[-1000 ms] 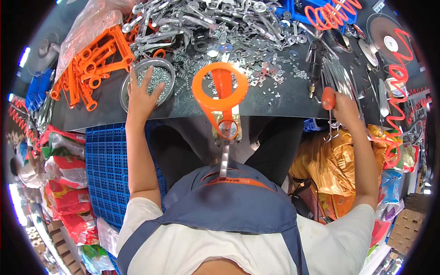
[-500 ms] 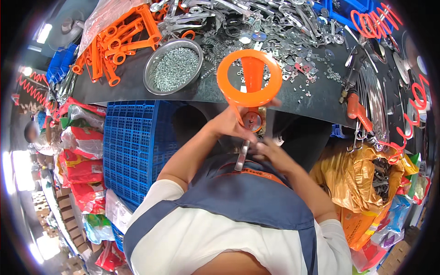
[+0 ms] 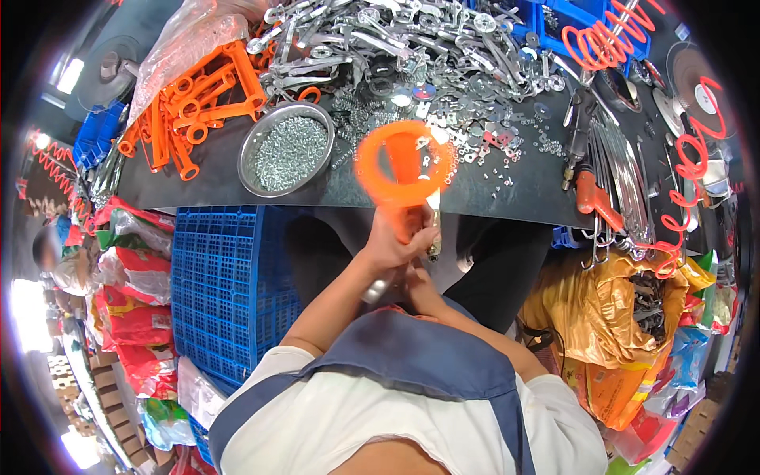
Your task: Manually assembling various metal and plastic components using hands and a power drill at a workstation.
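Note:
An orange part with a wide ring (image 3: 372, 186) and a tapering shaft, blurred by motion, stands up in front of my body just off the table's near edge. My left hand (image 3: 388, 241) is closed around its lower end, below the ring. Close against it, on the near side, is my right hand (image 3: 418, 286); its fingers are mostly hidden behind the left hand, so their grip does not show. A blurred silvery metal piece (image 3: 375, 291) sticks out beside my left wrist. A thin brassy strip (image 3: 435, 233) shows just right of the hands.
On the dark table (image 3: 222, 190) are a steel bowl (image 3: 247, 158) of small screws, orange frames (image 3: 190, 107) and heaped metal levers (image 3: 380, 47). An orange-handled power tool (image 3: 586, 190) lies at the right edge. Blue crates (image 3: 214, 277) and a golden sack (image 3: 582, 309) flank my legs.
The orange part has moved left and down in the picture and tilted. My right hand has come in beneath my left. The metal piece has swung to the left. The view has shifted slightly.

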Motion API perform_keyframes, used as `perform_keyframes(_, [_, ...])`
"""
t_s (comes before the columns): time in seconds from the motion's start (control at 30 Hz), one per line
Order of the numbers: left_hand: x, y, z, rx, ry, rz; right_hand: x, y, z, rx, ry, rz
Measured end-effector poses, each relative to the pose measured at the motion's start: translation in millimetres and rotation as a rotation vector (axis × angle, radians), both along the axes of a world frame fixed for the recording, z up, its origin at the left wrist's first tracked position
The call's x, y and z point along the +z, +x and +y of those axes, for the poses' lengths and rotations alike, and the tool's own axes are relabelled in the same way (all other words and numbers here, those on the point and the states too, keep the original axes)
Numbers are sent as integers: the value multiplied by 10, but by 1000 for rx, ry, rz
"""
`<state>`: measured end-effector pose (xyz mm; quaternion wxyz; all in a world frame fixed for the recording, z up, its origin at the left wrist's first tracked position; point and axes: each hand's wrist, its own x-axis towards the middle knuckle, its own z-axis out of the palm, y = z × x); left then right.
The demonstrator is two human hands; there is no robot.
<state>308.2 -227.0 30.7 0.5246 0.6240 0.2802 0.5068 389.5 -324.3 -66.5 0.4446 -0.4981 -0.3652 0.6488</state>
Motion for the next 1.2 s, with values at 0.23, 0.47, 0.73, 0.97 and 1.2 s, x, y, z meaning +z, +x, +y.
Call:
perform_keyframes(0.23, [796, -554, -86, -327, 72, -729, 293, 633, -194, 41, 719, -815])
perform_keyframes(0.47, [740, -980, 192, -439, -116, -1264, 1021, 610, -160, 81, 252, 138])
perform_keyframes(0.73, [692, -630, -73, -27, 3, -711, 1130, 829, 843, -208, 946, -1016])
perform_keyframes(0.97, [146, -96, 14, -75, 51, -245, 1025, 796, 1317, 317, 841, -1232])
perform_keyframes(1.2, [-68, 44, 143, -77, 34, -139, 1761, 947, 1104, -278, 647, -291])
